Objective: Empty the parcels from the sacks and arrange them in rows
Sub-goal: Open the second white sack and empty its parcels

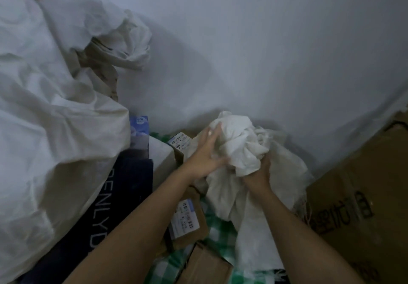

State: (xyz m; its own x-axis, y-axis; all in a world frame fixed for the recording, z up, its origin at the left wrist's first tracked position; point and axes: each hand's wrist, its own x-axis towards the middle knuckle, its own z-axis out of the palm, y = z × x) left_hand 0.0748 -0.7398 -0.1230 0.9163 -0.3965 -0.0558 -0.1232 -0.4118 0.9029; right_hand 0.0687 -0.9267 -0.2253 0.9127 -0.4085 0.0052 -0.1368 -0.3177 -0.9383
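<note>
Both hands work a crumpled white sack (pixel 240 149) low against the pale wall (pixel 265 52). Right hand (pixel 257 174) is clenched on the bunched fabric from below, fingers buried in the folds, wrist angled up. Left hand (pixel 204 153) lies flat-ish on the sack's left side, fingers spread and pressing into the cloth, thumb tucked under the bundle near the right hand; not a full fist, more a palm hold on the sack. The rest of the sack drapes down and toward the camera under the right forearm, frayed edge just right of the grip. Parcels: a small brown box with a shipping label (pixel 180 146) sits just left of the left hand, touching or nearly touching the sack; a brown padded parcel with a white label (pixel 187 219) lies below the grip, partly under the left forearm; another brown carton (pixel 205 266) is further below that, at the frame bottom. All rest on a green checked cloth (pixel 217 235). Left of the grip, well apart, a dark box with white lettering (pixel 123 195) leans beside a white box (pixel 160 160); a big full white sack (pixel 50 111) fills the far left, its mouth loosely twisted up top. Right of the grip, a large cardboard box with printed characters (pixel 362 200) stands against the wall. Image is dim, slightly blurred.
</note>
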